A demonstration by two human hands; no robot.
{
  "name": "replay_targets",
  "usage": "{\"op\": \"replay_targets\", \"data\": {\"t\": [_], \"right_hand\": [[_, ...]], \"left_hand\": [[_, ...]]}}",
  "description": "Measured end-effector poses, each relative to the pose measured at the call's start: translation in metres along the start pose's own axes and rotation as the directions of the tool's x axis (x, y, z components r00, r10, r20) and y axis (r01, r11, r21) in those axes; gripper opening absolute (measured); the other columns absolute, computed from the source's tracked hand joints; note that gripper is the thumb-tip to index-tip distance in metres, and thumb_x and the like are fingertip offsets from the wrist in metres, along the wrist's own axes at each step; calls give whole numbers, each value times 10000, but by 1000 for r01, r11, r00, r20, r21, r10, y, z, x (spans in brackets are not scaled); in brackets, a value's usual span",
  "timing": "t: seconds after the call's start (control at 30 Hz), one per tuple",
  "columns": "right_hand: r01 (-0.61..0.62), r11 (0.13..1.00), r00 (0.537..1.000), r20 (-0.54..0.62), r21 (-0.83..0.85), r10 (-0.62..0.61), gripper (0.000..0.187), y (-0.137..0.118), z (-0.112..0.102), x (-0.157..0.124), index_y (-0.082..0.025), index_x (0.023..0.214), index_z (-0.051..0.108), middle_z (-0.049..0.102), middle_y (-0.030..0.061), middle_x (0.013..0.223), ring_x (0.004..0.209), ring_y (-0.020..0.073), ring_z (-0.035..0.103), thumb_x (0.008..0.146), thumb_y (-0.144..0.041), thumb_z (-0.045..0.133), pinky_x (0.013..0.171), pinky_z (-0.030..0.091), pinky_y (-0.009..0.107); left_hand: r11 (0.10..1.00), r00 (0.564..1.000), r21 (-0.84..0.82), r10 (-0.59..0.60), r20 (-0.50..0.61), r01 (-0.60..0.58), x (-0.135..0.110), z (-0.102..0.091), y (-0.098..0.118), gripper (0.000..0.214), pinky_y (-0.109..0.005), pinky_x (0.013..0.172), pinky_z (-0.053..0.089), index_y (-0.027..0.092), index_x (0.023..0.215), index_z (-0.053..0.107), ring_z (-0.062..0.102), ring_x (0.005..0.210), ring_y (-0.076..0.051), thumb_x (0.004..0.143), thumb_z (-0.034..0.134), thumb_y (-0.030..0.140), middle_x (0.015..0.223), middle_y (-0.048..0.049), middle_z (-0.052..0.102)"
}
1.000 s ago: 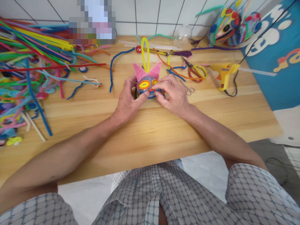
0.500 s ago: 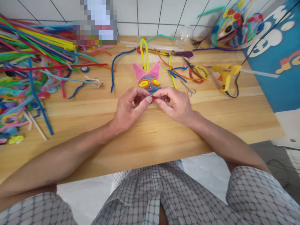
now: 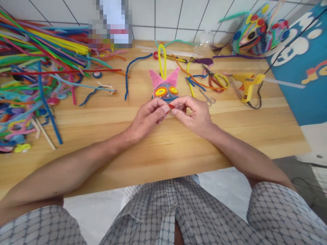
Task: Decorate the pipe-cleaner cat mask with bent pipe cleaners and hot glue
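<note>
A small pipe-cleaner cat face (image 3: 165, 88) with pink ears, yellow-and-orange eyes and a tall yellow loop lies on the wooden table (image 3: 158, 149). Just in front of it my left hand (image 3: 146, 119) and my right hand (image 3: 192, 114) meet fingertip to fingertip. Both pinch a short red pipe-cleaner piece (image 3: 170, 106) between thumb and forefinger. The other fingers of each hand are curled in. Most of the red piece is hidden by my fingers.
A big heap of coloured pipe cleaners (image 3: 38, 68) covers the table's left side. A blue pipe cleaner (image 3: 130, 73) lies left of the face. Scissors (image 3: 216, 78), small snips (image 3: 207, 98) and a yellow glue gun (image 3: 246, 85) lie to the right. A finished colourful figure (image 3: 255, 29) stands far right.
Both hands drew back from the cat face toward me, bringing the red piece with them; it is now pinched between my fingertips in front of the face.
</note>
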State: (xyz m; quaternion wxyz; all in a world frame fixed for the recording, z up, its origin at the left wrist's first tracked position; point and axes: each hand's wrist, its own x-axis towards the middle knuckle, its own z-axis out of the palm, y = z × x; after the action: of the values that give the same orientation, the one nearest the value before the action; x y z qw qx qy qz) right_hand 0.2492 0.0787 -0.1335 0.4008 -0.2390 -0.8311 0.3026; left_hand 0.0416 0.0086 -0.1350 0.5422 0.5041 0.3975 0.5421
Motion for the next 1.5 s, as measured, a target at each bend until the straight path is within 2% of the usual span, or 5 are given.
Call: {"op": "replay_targets", "data": {"t": [0.23,0.57,0.77,1.13,1.5], "right_hand": [[106,989,994,12,-104,-106,148,-3,-7,3,-238,1049,836,821,14,862,696,151,663,1082,-313,713,710,550,313],[172,975,985,56,-137,-166,165,6,-14,2,-255,1045,849,832,23,912,748,163,696,1097,-297,699,726,561,319],[194,973,981,56,-127,-188,145,7,-12,2,-253,1071,847,820,18,912,770,165,701,1098,-305,715,750,566,319],[-60,998,997,55,-18,61,210,-4,-14,5,-226,926,807,787,2,799,681,150,610,1040,-398,769,706,529,312],[-381,882,922,183,279,341,400,0,-10,6,-209,880,747,659,-34,721,658,121,510,961,-582,868,596,402,261]], "left_hand": [[954,967,-179,-218,129,239,1,5,10,619,-237,495,314,208,829,625,438,537,-84,808,1009,692,694,40,590],[927,929,-157,-306,206,340,3,-1,9,626,-213,454,295,194,818,630,433,490,-62,776,1043,663,661,52,583],[905,928,-213,-342,148,368,3,3,11,605,-201,428,295,198,837,638,418,476,-62,750,1062,622,655,58,592],[956,968,-155,-248,34,250,1,4,8,432,-224,471,280,214,824,666,391,499,-81,829,980,511,592,68,520],[976,983,-117,-180,32,183,0,3,5,440,-245,485,270,217,847,684,362,504,-83,864,980,542,602,75,503]]}}
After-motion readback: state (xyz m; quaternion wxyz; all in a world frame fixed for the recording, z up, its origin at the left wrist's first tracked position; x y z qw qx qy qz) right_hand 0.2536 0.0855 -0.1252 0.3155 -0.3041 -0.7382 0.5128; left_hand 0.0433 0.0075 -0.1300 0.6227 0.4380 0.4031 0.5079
